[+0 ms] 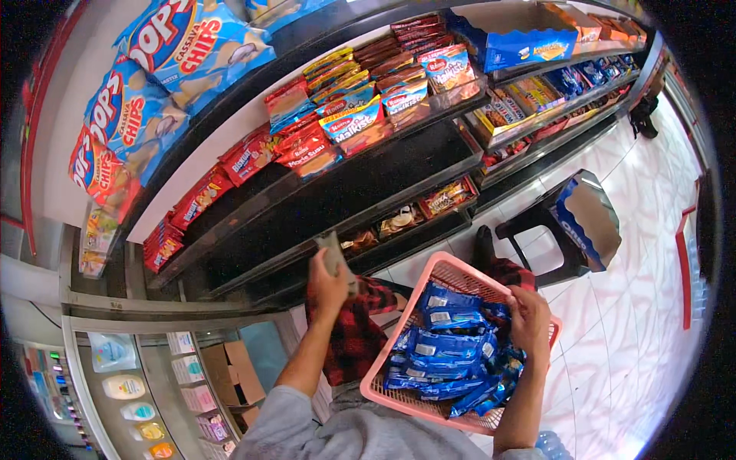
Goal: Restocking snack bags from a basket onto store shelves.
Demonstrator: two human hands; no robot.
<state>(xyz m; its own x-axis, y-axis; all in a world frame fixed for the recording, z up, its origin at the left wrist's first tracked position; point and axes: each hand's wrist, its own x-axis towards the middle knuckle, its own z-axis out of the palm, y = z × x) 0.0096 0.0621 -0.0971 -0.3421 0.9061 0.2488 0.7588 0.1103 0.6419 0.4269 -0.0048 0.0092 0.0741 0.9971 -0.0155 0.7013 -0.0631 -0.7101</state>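
Note:
My left hand [328, 282] holds a pale grey, flat, limp item [332, 253], perhaps a cloth, in front of the lower shelf; blur hides what it is exactly. A pink plastic basket [376, 368] rests tilted on my lap. Over its right-hand rim lies my right hand [529, 319], with the fingers curled down inside it. Many blue snack packets [445, 348] fill the basket, some showing white printed patches. Part of the packets near my right hand is hidden by the fingers and forearm.
Biscuit packs [351, 123] stand in rows on the black shelf [379, 167]. Cassava chip bags [190, 52] hang at upper left. A black stool [537, 253] with an open blue carton [586, 221] stands on the tiled floor [604, 339]. Left is a shelf of bottles [123, 386].

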